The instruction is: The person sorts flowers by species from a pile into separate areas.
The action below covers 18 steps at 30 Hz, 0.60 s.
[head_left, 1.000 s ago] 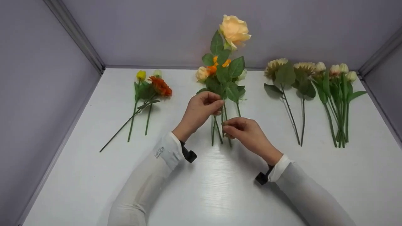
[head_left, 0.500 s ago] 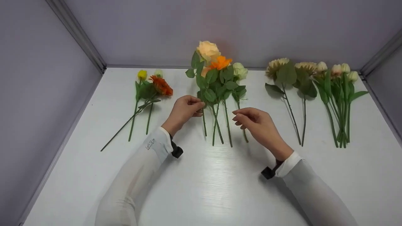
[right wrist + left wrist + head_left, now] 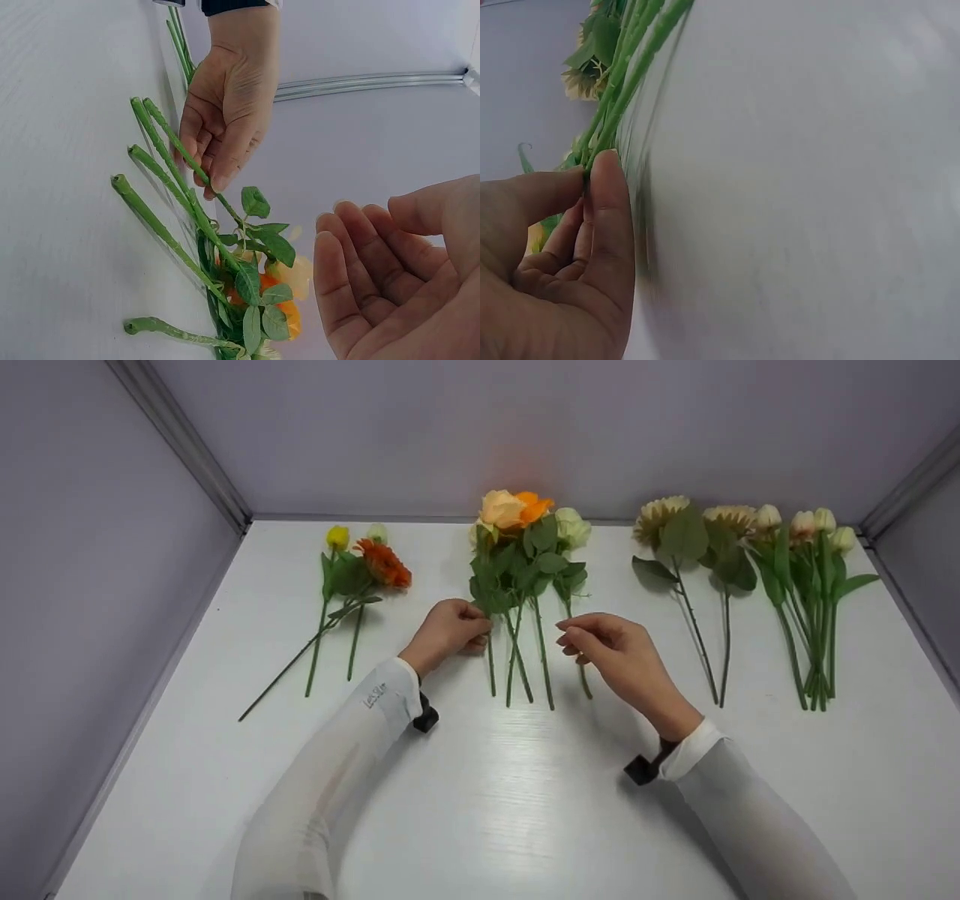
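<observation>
My left hand [image 3: 448,634] pinches the green stem [image 3: 180,142] of a peach rose [image 3: 501,508] between thumb and fingers. That rose lies low over a middle group of flowers, its head overlapping an orange flower [image 3: 536,506]. A cream-white rose [image 3: 574,528] lies at the group's right side. Several thorny stems [image 3: 541,660] point toward me, two of them crossing. My right hand [image 3: 621,656] hovers by the rightmost stem with fingers loosely bent. In the right wrist view its palm [image 3: 397,300] shows nothing held.
On the left of the white table [image 3: 480,810] lie a yellow tulip [image 3: 338,538], a pale bud [image 3: 377,534] and an orange-red gerbera-like flower [image 3: 385,566]. Right are two cream flowers [image 3: 660,517] and a bunch of pale tulips [image 3: 802,525]. Grey panels [image 3: 420,435] enclose the table.
The peach rose has come down from upright above the group to lie among it, with the left hand moving left and lower. The right hand has left the stems and drawn back to the right.
</observation>
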Available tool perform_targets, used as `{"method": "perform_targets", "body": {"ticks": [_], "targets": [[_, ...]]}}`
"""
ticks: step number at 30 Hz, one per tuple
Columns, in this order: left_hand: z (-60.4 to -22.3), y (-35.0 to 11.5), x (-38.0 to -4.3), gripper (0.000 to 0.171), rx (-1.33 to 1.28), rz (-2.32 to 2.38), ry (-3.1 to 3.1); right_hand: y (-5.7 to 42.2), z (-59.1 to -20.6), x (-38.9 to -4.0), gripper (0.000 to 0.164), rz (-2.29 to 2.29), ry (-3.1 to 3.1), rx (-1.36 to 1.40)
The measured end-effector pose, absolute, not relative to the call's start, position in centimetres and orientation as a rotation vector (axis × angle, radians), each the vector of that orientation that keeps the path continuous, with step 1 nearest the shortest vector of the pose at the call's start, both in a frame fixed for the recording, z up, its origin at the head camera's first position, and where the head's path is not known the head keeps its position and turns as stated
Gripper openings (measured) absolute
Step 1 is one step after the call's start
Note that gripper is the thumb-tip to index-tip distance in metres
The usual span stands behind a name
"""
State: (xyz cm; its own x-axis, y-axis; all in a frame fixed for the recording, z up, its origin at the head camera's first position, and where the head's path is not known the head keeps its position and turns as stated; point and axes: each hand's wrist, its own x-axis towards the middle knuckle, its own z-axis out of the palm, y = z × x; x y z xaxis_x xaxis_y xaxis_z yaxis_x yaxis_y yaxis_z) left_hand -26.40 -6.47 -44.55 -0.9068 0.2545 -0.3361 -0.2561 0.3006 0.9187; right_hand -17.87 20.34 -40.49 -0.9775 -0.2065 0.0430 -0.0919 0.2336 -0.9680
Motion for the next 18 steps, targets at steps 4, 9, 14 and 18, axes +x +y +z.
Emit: {"method": "perform_targets", "body": {"ticks": [4,9,14,18], "targets": [[-44.56,-6.39,-26.37,0.018,0.007,1.613,2.153,20.40,-40.61,-17.86,0.028,-1.858,2.394,-0.294],[-44.60,-6.09,-26.34,0.021,0.016,1.581,2.185,20.36,-40.66,-17.85,0.029,-1.842,2.396,-0.297],[-44.54,-5.91,-26.26,0.026,0.029,1.544,2.218,20.32,-40.71,-17.82,0.029,-1.831,2.396,-0.299],[-44.48,-6.11,-26.22,0.032,0.030,1.534,2.230,20.31,-40.66,-17.81,0.030,-1.829,2.397,-0.306]]}}
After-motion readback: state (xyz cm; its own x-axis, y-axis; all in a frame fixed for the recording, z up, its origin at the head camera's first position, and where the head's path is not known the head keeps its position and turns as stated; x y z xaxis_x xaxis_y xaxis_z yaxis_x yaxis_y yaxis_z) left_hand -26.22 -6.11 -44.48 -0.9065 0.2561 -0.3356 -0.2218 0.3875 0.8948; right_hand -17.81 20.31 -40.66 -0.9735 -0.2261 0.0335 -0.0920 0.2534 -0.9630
